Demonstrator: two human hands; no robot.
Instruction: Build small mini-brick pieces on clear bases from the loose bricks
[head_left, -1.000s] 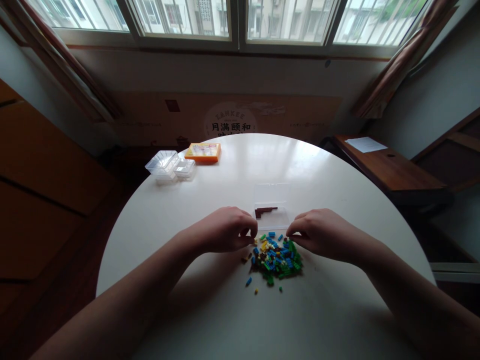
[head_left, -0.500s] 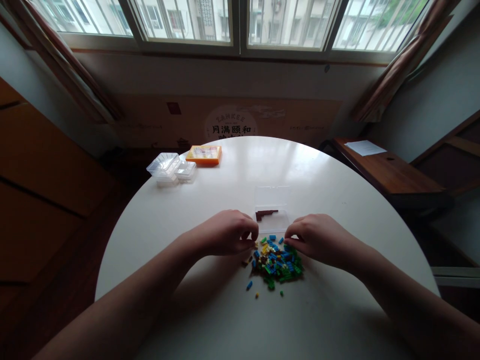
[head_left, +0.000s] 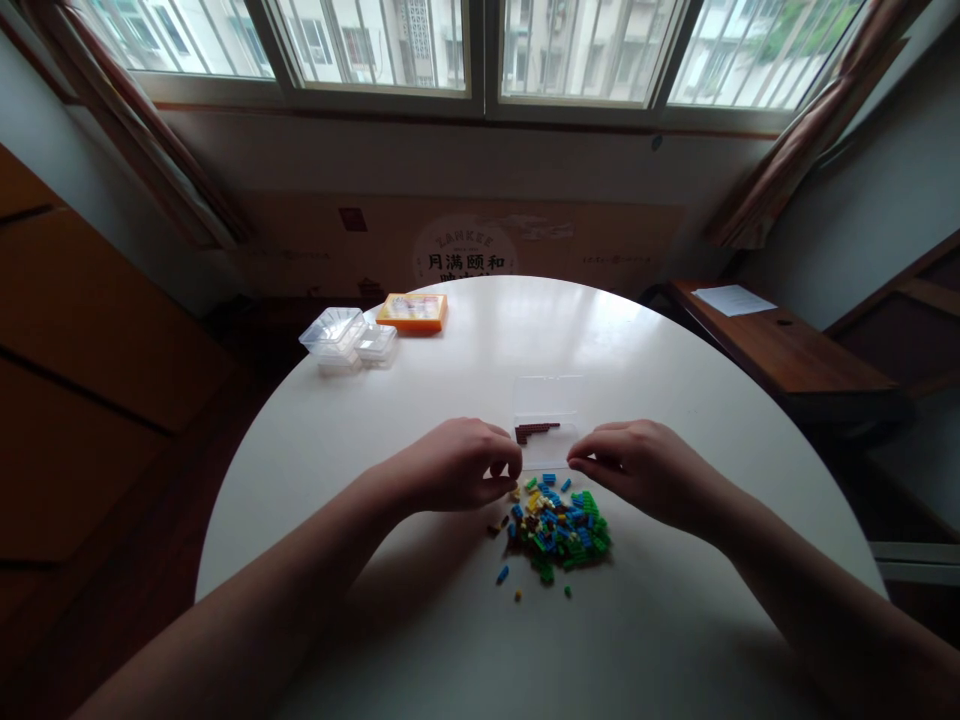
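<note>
A heap of small toy building bricks (head_left: 559,525) in blue, green, yellow and brown lies on the white table. At the heap's upper left edge, my left hand (head_left: 472,465) has its fingers curled, thumb close to the index finger; anything between the tips is too small to make out. My right hand (head_left: 637,460) hovers beyond the heap's upper right, near the front right corner of the clear plastic box (head_left: 559,455). Its thumb and fingers are drawn together, and what they may hold is hidden. Inside that box, whose lid stands open, rest joined dark brown bricks (head_left: 534,431).
A few stray bricks, including a blue brick (head_left: 502,574), lie nearer me than the heap. Stacked clear plastic boxes (head_left: 334,340) and an orange case (head_left: 412,314) stand at the table's far left edge. A wooden desk (head_left: 802,345) with paper is at right.
My right hand has lifted a little from the heap's edge, away from me toward the clear box. My left hand stays nearly still. The whole view has shifted slightly.
</note>
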